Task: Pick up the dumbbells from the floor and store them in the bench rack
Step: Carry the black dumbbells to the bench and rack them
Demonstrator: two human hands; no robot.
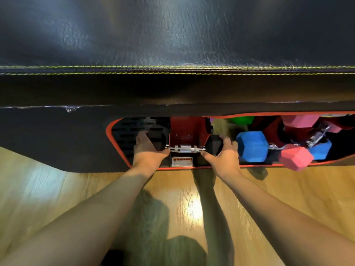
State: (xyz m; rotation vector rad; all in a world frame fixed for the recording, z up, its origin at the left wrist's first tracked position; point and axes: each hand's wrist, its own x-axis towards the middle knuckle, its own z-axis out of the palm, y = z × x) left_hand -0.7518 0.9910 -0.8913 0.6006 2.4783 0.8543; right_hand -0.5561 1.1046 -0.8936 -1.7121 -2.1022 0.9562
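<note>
A black hex dumbbell [185, 148] with a chrome handle lies across the red centre bracket of the bench rack [119, 146], inside its red-trimmed opening. My left hand [147, 150] grips the dumbbell's left black head. My right hand [223, 153] grips its right black head. To the right, in the same rack, sit a blue dumbbell [251, 145], a pink dumbbell [295, 157] and another pink one [299, 120] further back. A green head [243, 120] shows deep inside.
The black padded bench top [172, 45] with yellow stitching fills the upper half of the view and overhangs the rack. A white warning label [182, 162] sits below the dumbbell handle. Wooden floor [192, 208] lies under my arms.
</note>
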